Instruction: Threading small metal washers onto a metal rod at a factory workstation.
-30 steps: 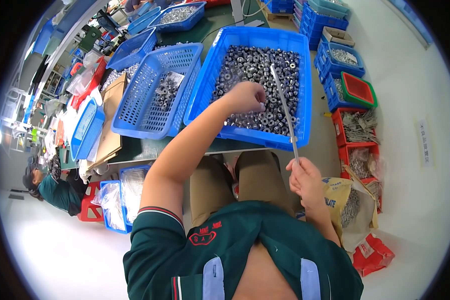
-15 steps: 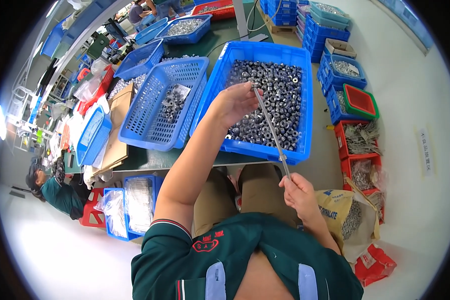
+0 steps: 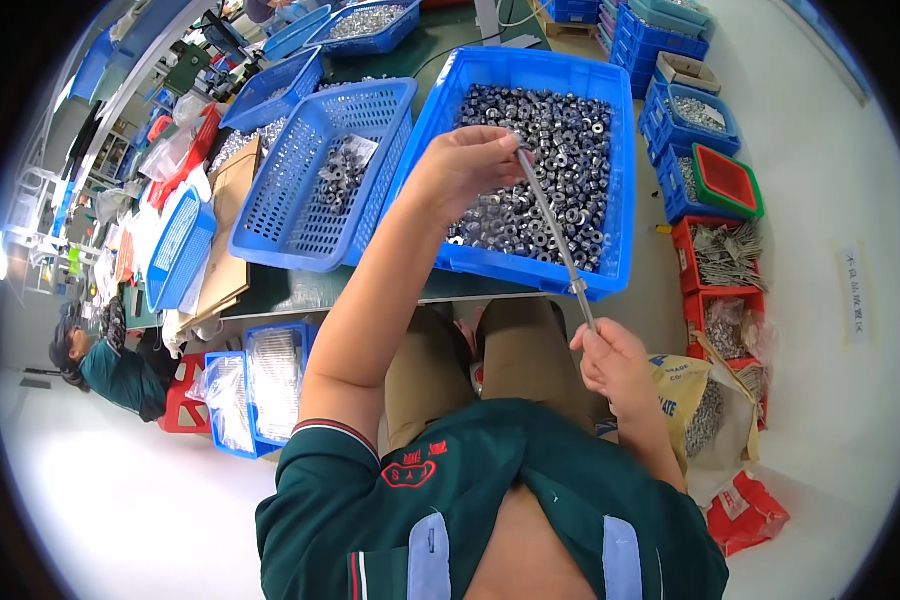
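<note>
A thin metal rod point(image 3: 549, 216) slants over the near right part of a blue bin point(image 3: 625, 190) full of small metal rings point(image 3: 545, 170). My right hand point(image 3: 615, 368) is closed around its lower end. Near that end, a small metal collar point(image 3: 577, 286) sits around the rod. With fingertips pinched together, my left hand point(image 3: 470, 172) is at the rod's upper end; whether a loose ring is also between them I cannot make out. Left of the bin stands a blue perforated basket point(image 3: 280, 222) with a small heap of metal parts point(image 3: 342, 183) and a paper slip.
Other blue baskets point(image 3: 370, 35) of parts stand farther back on the green table point(image 3: 310, 290). On the floor at right are stacked bins point(image 3: 670, 125), red bins point(image 3: 725, 255) and an opened sack point(image 3: 675, 385). Another person point(image 3: 120, 360) sits at far left.
The whole view has shifted, so the bins appear higher. Both hands still hold the rod at its two ends, and the left hand's fingers have closed more tightly together.
</note>
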`<action>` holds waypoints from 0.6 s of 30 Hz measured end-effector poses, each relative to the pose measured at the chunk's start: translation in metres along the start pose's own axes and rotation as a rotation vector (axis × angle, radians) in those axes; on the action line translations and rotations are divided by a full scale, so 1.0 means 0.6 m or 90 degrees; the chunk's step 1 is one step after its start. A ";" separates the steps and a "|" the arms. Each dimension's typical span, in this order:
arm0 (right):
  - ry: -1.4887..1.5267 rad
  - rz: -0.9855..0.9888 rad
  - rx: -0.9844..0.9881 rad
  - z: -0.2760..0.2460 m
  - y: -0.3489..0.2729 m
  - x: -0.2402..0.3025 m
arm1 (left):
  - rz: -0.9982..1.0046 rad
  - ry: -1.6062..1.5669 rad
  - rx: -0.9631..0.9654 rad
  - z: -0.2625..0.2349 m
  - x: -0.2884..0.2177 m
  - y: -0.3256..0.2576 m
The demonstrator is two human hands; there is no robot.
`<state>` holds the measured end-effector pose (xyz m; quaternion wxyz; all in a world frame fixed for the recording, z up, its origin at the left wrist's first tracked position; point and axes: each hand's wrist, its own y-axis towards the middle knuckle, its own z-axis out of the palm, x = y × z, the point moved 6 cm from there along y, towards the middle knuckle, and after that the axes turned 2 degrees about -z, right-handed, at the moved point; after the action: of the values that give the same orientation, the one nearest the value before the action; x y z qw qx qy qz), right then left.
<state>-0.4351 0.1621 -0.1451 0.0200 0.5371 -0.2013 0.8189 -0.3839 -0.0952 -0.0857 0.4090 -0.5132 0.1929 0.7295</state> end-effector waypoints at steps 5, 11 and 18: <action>0.051 -0.060 -0.023 0.002 0.020 0.016 | -0.086 0.160 0.117 0.064 0.032 -0.023; 0.068 -0.069 -0.051 -0.006 0.020 0.030 | 0.023 0.445 0.084 0.036 0.022 0.004; 0.072 -0.046 -0.079 -0.017 0.008 0.007 | 0.070 1.111 0.074 -0.002 0.093 0.056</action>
<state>-0.4471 0.1603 -0.1463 0.0941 0.4946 -0.2304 0.8327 -0.4175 -0.0938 -0.1415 0.1055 -0.8565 0.4983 0.0840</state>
